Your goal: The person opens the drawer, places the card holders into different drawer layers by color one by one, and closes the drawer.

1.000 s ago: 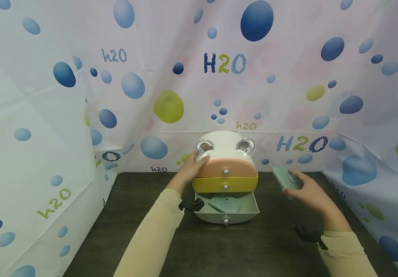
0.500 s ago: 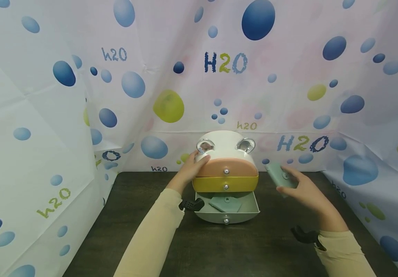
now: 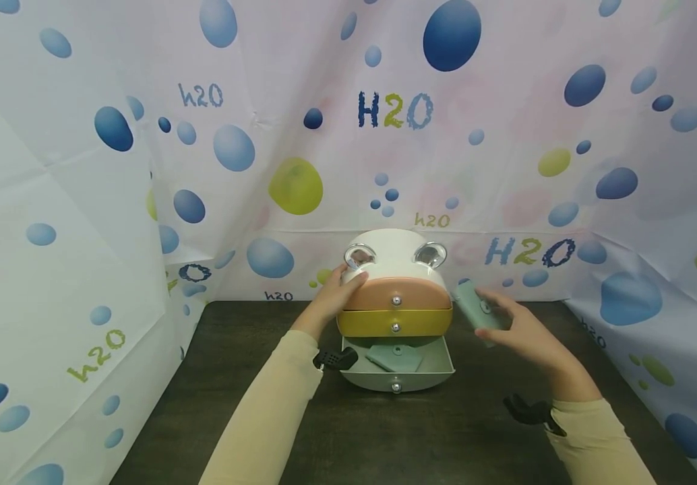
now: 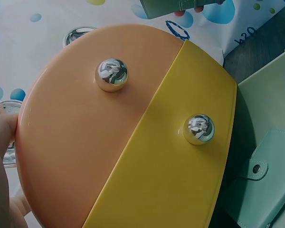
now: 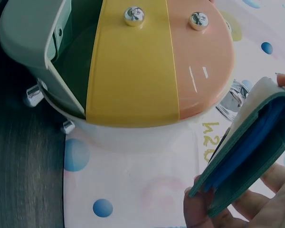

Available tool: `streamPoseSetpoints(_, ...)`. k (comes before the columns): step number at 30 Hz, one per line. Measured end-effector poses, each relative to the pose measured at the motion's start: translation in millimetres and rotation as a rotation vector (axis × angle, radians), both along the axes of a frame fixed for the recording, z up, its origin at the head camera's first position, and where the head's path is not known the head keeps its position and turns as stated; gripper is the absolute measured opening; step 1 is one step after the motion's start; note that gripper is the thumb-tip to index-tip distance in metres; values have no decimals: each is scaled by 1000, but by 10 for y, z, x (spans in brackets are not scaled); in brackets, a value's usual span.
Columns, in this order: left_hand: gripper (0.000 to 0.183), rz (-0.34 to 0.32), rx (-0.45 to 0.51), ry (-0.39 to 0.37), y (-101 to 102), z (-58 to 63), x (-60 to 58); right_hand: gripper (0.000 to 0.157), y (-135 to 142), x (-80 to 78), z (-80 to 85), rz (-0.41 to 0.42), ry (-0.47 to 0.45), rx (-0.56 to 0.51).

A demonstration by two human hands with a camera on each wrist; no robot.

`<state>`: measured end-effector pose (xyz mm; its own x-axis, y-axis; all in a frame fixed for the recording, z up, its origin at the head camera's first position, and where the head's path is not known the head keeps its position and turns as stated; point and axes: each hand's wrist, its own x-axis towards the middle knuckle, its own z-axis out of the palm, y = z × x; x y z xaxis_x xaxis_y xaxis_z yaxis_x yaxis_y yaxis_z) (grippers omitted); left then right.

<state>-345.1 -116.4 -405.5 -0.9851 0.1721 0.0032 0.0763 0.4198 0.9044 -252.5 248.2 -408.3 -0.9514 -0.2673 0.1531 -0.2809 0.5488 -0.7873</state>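
A small desktop drawer box [image 3: 394, 256] has a white body, silver ear-like rings and three drawers. My left hand [image 3: 330, 303] rests on its upper left side, thumb near the closed orange drawer [image 3: 379, 294]. Below that, the yellow drawer [image 3: 360, 323] is closed as well. The green bottom drawer [image 3: 367, 382] is pulled out, and a mint-green pouch [image 4: 270, 175] with a snap tab lies in it. To the right of the box, my right hand [image 3: 521, 330] holds a green wallet [image 3: 476, 306] in the air between thumb and fingers; blue shows inside its fold [image 5: 256, 142].
The dark wooden table [image 3: 421, 438] carries the box near its back edge. White cloth [image 3: 506, 101] with blue and green dots hangs behind and along both sides. Black wrist devices [image 3: 527, 409] sit on both arms.
My right hand has moved left with the wallet, bringing it closer to the box's right side. The left hand, the drawers and the pouch have stayed where they were.
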Motion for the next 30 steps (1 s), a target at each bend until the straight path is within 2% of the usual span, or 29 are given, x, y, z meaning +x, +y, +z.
streamPoseSetpoints(16, 92, 7, -10, 10, 1, 14, 10, 75, -32, -111, -117, 164, -27, -198)
streamPoseSetpoints(30, 92, 4, -7, 18, -2, -11, -11, 74, -72, -150, -140, 277, -75, -231)
